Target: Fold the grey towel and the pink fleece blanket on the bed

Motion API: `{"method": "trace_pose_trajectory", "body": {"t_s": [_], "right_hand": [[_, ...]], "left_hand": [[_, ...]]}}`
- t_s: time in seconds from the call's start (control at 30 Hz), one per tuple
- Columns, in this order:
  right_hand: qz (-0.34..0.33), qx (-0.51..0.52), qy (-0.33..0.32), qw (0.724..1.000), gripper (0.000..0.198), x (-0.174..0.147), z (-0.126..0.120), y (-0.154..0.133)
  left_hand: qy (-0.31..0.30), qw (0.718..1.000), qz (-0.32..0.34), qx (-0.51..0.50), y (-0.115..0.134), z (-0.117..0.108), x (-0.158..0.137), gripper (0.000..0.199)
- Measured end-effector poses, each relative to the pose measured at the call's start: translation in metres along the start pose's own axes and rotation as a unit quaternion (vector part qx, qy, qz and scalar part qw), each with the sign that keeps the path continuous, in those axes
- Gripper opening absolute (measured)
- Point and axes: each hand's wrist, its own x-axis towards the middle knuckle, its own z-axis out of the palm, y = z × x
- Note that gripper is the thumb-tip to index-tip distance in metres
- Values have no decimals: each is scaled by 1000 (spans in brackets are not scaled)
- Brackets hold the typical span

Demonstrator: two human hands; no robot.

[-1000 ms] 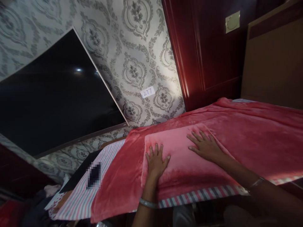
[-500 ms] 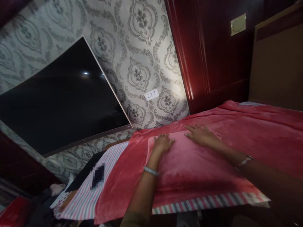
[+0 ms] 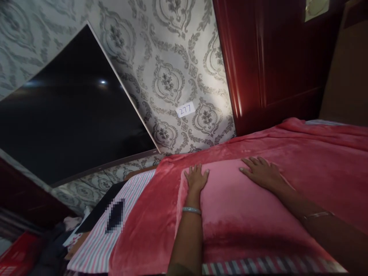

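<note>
A lighter pink plush rectangle [image 3: 227,199] lies flat on the red blanket [image 3: 143,214]; I cannot tell if it is a separate cloth or a folded part of that blanket. Fingers spread, my left hand [image 3: 196,178] rests palm down on its far left corner. On the far right corner lies my right hand [image 3: 260,172], also palm down and open, its fingertips around the far edge. Neither hand grips anything. A bracelet shows on each wrist.
Under the blanket is a striped sheet [image 3: 138,188], with a dark pixelated object [image 3: 115,216] on it at left. A large black screen [image 3: 74,111] stands against the patterned wall. A label reading 277 [image 3: 185,109] is on the wallpaper. A red basket [image 3: 17,253] sits lower left.
My hands have moved farther apart along the far edge of the pink plush rectangle. My left fingers are spread wider. The view has shifted slightly.
</note>
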Motion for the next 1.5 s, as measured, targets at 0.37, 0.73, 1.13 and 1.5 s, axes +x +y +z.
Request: {"method": "trace_pose_trajectory", "body": {"t_s": [0.37, 0.73, 1.13, 1.5], "right_hand": [[-2, 1, 19, 1000, 63, -6, -3, -1], [-3, 5, 3, 1000, 65, -10, -12, -2], [-37, 19, -82, 996, 65, -32, -46, -11], [-206, 31, -10, 978, 61, -135, -11, -6]], "left_hand": [[-9, 1000, 12, 9, 4, -4, 1, 69], [-33, 999, -24, 14, -44, -15, -47, 70], [-93, 995, -31, 1, -40, -35, -53, 67], [13, 986, 165, 23, 1, 2, -168, 63]]}}
